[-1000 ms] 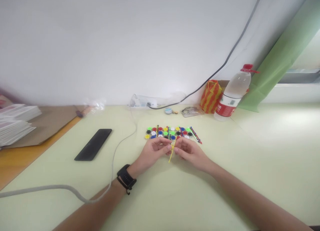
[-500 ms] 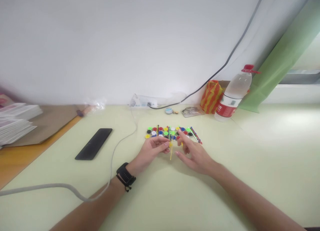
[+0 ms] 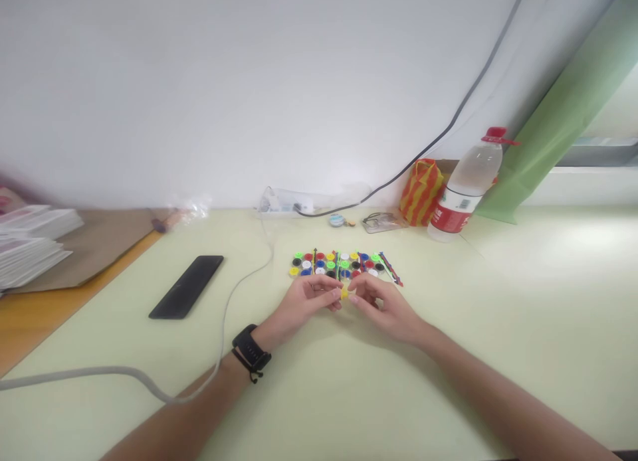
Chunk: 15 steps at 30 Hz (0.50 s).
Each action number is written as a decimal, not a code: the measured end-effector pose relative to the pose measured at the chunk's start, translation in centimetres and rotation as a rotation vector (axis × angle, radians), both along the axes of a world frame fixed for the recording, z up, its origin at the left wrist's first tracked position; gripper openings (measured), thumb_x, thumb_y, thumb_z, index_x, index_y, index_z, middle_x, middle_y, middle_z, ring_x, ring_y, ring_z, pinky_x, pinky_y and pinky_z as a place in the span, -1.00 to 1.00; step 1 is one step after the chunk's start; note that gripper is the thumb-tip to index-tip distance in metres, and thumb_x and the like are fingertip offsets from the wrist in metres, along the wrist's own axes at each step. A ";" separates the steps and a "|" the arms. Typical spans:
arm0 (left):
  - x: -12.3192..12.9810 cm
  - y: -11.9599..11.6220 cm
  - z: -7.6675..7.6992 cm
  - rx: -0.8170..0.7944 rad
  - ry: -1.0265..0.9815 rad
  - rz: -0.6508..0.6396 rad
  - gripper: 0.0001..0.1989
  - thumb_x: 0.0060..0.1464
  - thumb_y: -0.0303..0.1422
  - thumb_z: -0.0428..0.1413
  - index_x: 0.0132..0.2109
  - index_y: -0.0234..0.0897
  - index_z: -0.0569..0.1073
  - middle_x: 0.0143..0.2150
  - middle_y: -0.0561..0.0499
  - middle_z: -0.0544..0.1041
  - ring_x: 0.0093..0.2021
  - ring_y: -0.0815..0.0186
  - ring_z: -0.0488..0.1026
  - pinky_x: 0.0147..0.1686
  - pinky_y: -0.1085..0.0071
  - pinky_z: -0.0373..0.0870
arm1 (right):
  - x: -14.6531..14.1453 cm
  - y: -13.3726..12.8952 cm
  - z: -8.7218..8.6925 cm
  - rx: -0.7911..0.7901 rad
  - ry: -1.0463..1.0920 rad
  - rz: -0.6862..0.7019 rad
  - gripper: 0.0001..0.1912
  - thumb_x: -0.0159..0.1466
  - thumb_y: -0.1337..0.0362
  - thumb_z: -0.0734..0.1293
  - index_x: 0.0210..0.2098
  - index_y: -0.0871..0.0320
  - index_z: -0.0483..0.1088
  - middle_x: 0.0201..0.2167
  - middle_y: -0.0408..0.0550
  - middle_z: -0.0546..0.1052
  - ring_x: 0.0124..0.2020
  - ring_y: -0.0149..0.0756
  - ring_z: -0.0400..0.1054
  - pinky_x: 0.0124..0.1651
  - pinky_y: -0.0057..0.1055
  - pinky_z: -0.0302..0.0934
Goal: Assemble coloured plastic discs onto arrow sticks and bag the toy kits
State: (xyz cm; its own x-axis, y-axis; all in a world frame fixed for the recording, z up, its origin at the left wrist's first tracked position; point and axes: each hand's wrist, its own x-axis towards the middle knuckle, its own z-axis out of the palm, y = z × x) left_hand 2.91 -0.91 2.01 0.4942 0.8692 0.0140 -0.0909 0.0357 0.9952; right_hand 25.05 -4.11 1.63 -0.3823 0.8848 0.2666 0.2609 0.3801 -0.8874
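My left hand is closed, its thumb and forefinger pinching a small yellow plastic piece. From the other side my right hand meets it, thumb and fingertips pinched together at the same yellow piece. Its exact shape is mostly covered by the fingers. Just beyond both hands lie rows of small round discs in red, blue, green, yellow, white and black. Thin coloured sticks lie among the discs and at their right end. My left wrist wears a black watch.
A black phone-like slab and a grey cable are on the left, the cable passing over my left forearm. Behind the discs stand a power strip, a striped bag and a large water bottle. Stacked white cards sit far left.
My right hand has closed from spread fingers into a pinch and moved against the yellow piece. The yellow stick that hung below my left fingers no longer shows there. My left hand has barely moved.
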 end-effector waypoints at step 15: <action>-0.2 0.2 -0.2 0.041 -0.001 0.062 -0.70 0.13 -0.22 0.35 -0.08 -0.33 0.60 -0.24 -0.07 0.63 -0.24 0.28 0.57 -0.14 0.35 0.51 | -0.6 -0.2 0.6 -0.329 0.265 -0.118 -0.27 0.38 -0.12 0.30 0.40 0.02 0.04 -0.41 -0.24 0.37 -0.52 -0.39 0.17 -0.43 -0.40 0.11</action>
State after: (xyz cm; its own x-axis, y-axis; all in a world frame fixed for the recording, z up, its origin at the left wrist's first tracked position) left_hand 2.75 -0.67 1.78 0.4390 0.8971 0.0503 -0.0924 -0.0106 0.9957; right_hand 24.45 -4.26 2.22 -0.2295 0.9725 0.0387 0.0330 0.0475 -0.9983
